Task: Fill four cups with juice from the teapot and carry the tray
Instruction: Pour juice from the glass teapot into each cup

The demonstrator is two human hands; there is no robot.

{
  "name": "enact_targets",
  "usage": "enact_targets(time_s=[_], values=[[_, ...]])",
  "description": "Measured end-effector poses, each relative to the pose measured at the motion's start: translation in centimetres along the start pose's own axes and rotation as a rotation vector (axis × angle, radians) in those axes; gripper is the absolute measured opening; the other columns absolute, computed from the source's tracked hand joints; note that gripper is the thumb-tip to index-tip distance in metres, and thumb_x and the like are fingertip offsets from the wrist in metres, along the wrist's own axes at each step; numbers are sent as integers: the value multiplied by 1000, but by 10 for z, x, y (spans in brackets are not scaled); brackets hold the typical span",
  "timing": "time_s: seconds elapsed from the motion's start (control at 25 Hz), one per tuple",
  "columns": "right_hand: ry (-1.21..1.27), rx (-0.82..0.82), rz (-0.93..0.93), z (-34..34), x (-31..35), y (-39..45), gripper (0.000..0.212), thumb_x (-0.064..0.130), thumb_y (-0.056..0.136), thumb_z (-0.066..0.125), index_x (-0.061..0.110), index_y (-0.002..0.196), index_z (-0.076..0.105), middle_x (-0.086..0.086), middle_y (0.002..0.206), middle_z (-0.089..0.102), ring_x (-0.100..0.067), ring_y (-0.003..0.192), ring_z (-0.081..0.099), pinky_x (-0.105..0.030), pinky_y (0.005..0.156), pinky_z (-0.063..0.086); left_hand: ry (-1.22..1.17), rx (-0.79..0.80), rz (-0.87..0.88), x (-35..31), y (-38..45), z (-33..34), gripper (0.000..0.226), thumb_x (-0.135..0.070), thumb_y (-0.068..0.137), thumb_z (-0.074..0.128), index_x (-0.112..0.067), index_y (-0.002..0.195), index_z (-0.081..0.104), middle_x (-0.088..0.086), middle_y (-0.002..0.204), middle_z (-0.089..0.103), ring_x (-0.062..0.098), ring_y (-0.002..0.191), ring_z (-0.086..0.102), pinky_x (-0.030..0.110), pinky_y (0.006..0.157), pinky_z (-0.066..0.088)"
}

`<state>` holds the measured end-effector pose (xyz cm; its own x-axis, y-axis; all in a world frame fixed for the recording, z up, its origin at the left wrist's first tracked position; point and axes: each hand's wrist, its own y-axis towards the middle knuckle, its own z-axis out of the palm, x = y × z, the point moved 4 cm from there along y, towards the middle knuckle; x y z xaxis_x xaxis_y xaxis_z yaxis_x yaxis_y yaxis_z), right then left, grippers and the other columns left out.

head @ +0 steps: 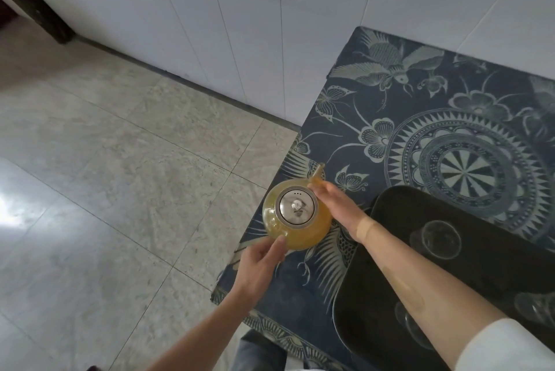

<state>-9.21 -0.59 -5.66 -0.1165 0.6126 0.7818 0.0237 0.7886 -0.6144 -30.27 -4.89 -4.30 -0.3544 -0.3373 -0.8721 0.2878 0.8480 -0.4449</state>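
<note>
A round glass teapot (303,235) full of orange juice, with a metal lid (296,205), stands at the left edge of the table. My left hand (259,265) grips its handle at the near side. My right hand (336,205) lies flat against the pot's right side near the spout (317,174). To the right lies a black tray (486,250) holding clear empty glass cups: one (440,239) in the middle, one (413,325) partly hidden under my right forearm, one (537,307) at the right edge.
The table wears a dark blue cloth (420,130) with pale bird and flower patterns. A white panelled wall (240,25) runs behind it. Grey floor tiles (120,175) spread to the left of the table's edge.
</note>
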Motion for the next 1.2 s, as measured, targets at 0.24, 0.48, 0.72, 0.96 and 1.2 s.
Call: enact_targets(time_s=[0.24,0.48,0.72,0.96,1.2], values=[[30,-13,13,2,-4,-4,105,90,69,50,26,151,44,5,149,52,-17,140,44,-41,115,33,20,-107,0,2,3,-1,48,-42,95,57,2,78,69,10,63,62,14,58,53,28,59,47],[71,-88,44,7,-12,-14,95,89,70,53,29,143,50,8,139,58,-16,132,49,-44,114,37,113,-120,55,5,7,-12,65,-59,84,54,5,78,65,21,69,64,14,59,53,32,58,45],[129,-139,18,14,-9,-37,65,62,96,49,23,147,46,12,124,54,-12,125,48,-31,97,34,91,-72,101,1,0,-21,61,-55,83,60,4,69,59,13,60,57,8,57,47,20,56,40],[225,-260,-43,23,1,-70,73,72,89,49,27,146,45,10,129,54,-13,124,48,-37,102,36,10,45,122,-28,-19,-26,41,-28,91,69,-13,58,50,-10,48,45,5,49,41,14,49,38],[337,-385,-74,27,-10,-105,83,90,73,54,39,139,55,10,135,65,-15,127,58,-55,110,43,-10,163,230,-62,-36,-30,47,-16,92,68,-18,50,48,-13,46,46,1,46,41,14,52,37]])
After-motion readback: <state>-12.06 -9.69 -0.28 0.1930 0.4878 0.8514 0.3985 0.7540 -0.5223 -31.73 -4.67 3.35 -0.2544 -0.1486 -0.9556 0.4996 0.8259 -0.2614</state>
